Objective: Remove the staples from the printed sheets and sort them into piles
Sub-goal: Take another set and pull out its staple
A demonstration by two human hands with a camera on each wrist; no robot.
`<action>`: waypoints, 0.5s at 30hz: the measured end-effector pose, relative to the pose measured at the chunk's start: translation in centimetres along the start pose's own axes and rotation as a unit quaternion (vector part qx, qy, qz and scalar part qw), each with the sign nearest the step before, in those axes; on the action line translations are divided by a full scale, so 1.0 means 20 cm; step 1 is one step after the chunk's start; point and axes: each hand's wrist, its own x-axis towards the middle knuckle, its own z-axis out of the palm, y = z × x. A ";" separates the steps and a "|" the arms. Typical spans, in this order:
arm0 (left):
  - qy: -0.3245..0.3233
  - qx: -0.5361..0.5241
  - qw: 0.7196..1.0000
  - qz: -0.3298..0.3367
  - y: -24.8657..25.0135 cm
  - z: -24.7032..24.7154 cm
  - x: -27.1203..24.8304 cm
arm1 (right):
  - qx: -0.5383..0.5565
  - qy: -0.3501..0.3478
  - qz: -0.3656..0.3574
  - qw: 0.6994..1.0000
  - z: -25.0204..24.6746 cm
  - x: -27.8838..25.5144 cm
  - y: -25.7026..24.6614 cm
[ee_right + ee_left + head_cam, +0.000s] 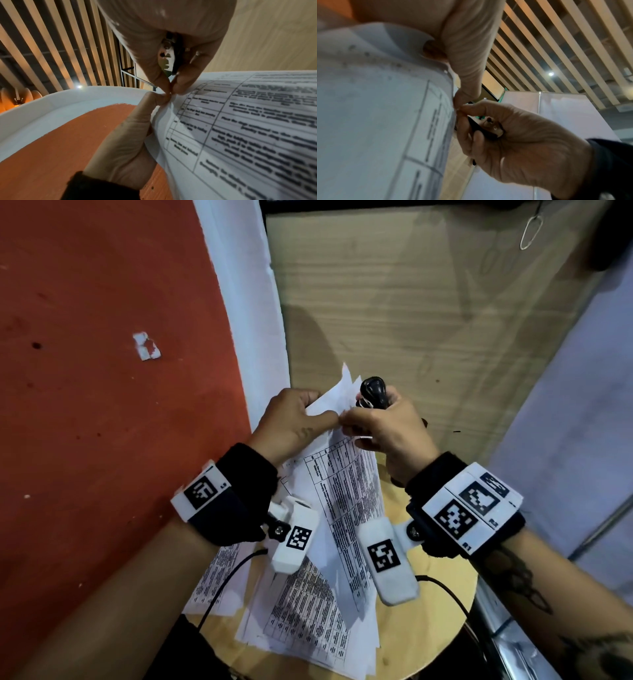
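Observation:
My left hand (322, 417) holds a set of printed sheets (346, 491) up by their top corner, thumb in front and fingers behind. The sheets hang down over the table. My right hand (349, 421) keeps a black staple remover (372, 390) in its palm, while its thumb and forefinger pinch the same corner right beside the left thumb. In the right wrist view the fingertips (178, 83) meet the left thumb (154, 99) at the paper's edge (240, 128). The left wrist view shows the remover (488, 128) inside the right hand (522, 142). No staple is visible.
A round wooden table (442, 594) below carries a loose pile of printed sheets (301, 628), with another sheet (219, 583) at its left edge. A red surface lies left, a wood panel (428, 320) ahead, a pale panel right. Wrist-camera cables cross the table.

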 end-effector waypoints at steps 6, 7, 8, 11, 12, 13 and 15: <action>0.027 0.153 0.985 0.075 0.00 0.01 -0.02 | 0.003 -0.022 0.032 0.999 0.00 0.01 -0.01; 0.026 0.189 0.978 0.084 0.01 0.02 -0.03 | 0.016 -0.021 0.042 0.999 0.00 0.02 -0.01; 0.026 0.220 0.971 0.092 0.02 0.02 -0.03 | 0.031 -0.020 0.058 0.998 0.00 0.02 -0.01; 0.062 0.297 0.942 0.142 0.03 0.03 -0.05 | 0.064 -0.022 0.122 0.990 -0.01 0.04 -0.02; 0.071 0.316 0.932 0.162 0.02 0.03 -0.05 | 0.072 -0.025 0.143 0.987 -0.01 0.04 -0.02; 0.075 0.333 0.923 0.176 0.02 0.04 -0.05 | 0.080 -0.027 0.161 0.983 -0.02 0.05 -0.03; 0.082 0.372 0.900 0.212 0.02 0.05 -0.05 | 0.091 -0.028 0.186 0.978 -0.02 0.05 -0.03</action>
